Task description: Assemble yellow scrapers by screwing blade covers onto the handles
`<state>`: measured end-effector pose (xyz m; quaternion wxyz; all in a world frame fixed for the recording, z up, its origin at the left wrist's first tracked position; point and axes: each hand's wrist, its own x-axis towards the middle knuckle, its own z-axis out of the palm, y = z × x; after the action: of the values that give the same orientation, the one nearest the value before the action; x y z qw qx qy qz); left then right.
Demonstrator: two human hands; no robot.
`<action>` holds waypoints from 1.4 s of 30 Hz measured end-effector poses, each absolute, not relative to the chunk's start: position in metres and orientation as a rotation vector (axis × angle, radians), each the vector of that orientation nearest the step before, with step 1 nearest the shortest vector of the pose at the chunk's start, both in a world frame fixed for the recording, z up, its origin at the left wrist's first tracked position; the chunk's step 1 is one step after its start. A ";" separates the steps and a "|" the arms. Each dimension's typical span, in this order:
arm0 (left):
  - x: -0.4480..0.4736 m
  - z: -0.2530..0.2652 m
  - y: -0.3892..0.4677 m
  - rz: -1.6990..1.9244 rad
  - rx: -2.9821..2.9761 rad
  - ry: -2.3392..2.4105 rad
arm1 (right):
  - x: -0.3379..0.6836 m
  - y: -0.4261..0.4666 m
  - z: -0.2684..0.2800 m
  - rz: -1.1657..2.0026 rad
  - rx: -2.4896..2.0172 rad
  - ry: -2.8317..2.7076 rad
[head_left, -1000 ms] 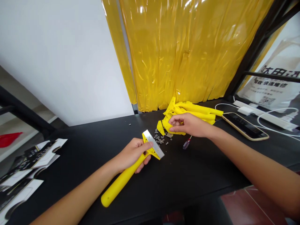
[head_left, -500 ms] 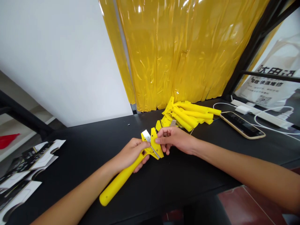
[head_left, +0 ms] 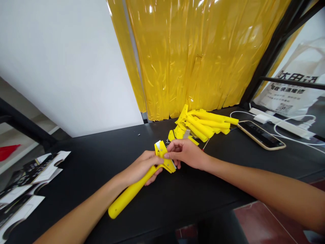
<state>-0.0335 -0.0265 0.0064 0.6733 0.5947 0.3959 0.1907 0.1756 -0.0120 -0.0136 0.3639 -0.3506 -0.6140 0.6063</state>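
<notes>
A yellow scraper [head_left: 130, 195] lies across my left hand [head_left: 142, 166], which is closed round its neck below the head. The long round handle points down to the left. My right hand [head_left: 187, 153] pinches a yellow cover plate [head_left: 168, 163] that lies over the scraper's head. Between plate and head, a strip of the metal blade [head_left: 157, 145] shows at the upper end, and a thin edge shows at the lower right. Just behind my right hand are small screws [head_left: 167, 141] and a heap of yellow scraper parts [head_left: 203, 124], partly hidden by it.
On the black tabletop [head_left: 101, 152], a phone [head_left: 261, 135] lies at the right beside a white power strip [head_left: 281, 122] and cables. Printed cards [head_left: 33, 179] are stacked at the left. A tiny metal piece [head_left: 138, 135] lies beyond my hands. Yellow plastic curtain [head_left: 198, 61] hangs behind.
My right hand has moved the cover plate left onto the scraper's head, over the blade, most of which is now hidden. My left hand keeps its hold on the neck.
</notes>
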 end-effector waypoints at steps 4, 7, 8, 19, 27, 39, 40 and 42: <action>-0.034 0.007 -0.027 0.430 1.369 0.863 | 0.174 -0.014 -0.014 1.530 -0.883 -1.566; -0.034 0.008 -0.028 0.399 1.433 0.847 | 0.174 -0.014 -0.015 1.520 -0.857 -1.591; -0.034 0.008 -0.028 0.384 1.465 0.849 | 0.174 -0.014 -0.016 1.520 -0.859 -1.607; -0.038 0.009 -0.026 0.317 1.544 0.851 | 0.182 -0.010 -0.007 1.575 -0.879 -1.696; -0.041 0.008 -0.018 0.458 1.429 0.959 | 0.228 0.025 0.011 0.499 -1.029 -2.182; -0.040 0.007 -0.017 0.499 1.405 0.970 | 0.248 0.019 0.020 0.264 -0.960 -2.783; -0.039 0.007 -0.017 0.498 1.406 0.972 | 0.249 0.020 0.020 0.271 -0.946 -2.790; -0.039 0.007 -0.017 0.487 1.413 0.981 | 0.249 0.022 0.018 0.293 -0.913 -2.806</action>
<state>-0.0392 -0.0174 0.0073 0.6262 0.6163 0.4277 0.2125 0.2490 0.0218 0.0179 0.0882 -0.3068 -0.9426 0.0985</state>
